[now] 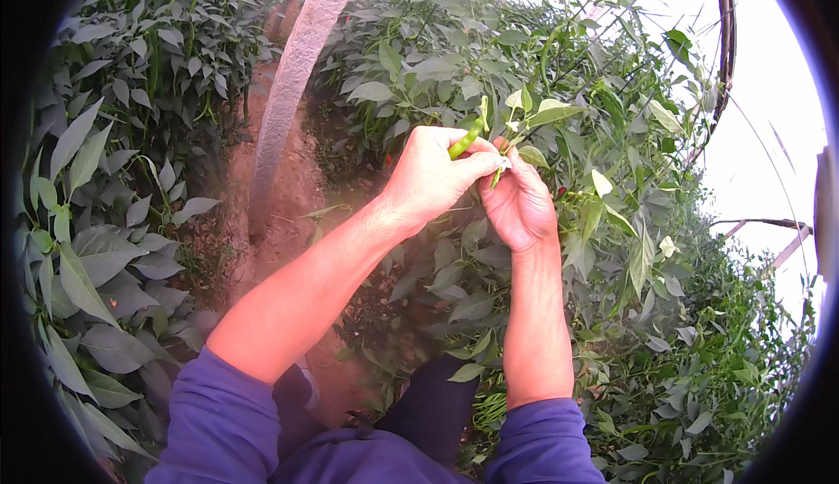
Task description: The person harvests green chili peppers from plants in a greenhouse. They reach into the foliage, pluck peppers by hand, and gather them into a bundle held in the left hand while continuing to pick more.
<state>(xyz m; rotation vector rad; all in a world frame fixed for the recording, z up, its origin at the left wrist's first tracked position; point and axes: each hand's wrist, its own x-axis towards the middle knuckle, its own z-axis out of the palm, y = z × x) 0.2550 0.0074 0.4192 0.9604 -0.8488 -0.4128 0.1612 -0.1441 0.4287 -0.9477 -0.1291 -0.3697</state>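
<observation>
My left hand is closed around a light green chili pepper, whose curved body sticks up past the fingers. Thumb and fingertips of that hand meet those of my right hand at a small white pepper flower and a thin green tip. Between the fingertips of my right hand is a leafy pepper stem; leaves and another white flower rise just above. The exact grip at the fingertips is partly hidden.
Dense pepper plants stand ahead and to the right, others to the left. A slanting pale post rises from the bare soil path. Several green peppers lie low near my legs. A curved pole arches at the upper right.
</observation>
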